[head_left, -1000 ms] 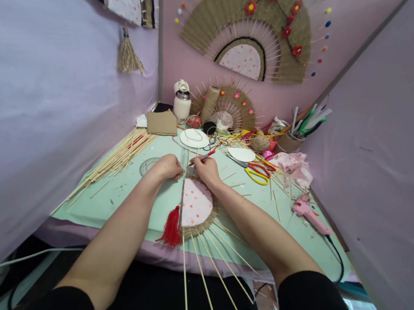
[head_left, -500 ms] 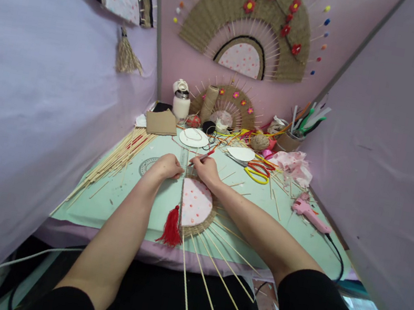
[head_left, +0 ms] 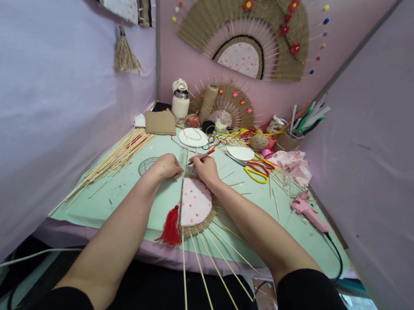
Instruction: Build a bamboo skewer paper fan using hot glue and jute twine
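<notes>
A half-made fan (head_left: 195, 203) lies on the green cutting mat (head_left: 123, 199): a pink dotted half-circle edged with jute, wooden sticks fanning toward me and a red tassel (head_left: 170, 226) at its base. My left hand (head_left: 167, 165) is closed and presses down beside a clear ruler (head_left: 184, 160) at the fan's far edge. My right hand (head_left: 207, 168) pinches a red pen (head_left: 202, 155), its tip at the ruler.
A bundle of bamboo sticks (head_left: 118, 158) lies on the left. Yellow and red scissors (head_left: 254, 170), a pink glue gun (head_left: 307, 209) with black cord, white paper discs, twine, a cup of tools and a flask crowd the back. Finished fans hang on the walls.
</notes>
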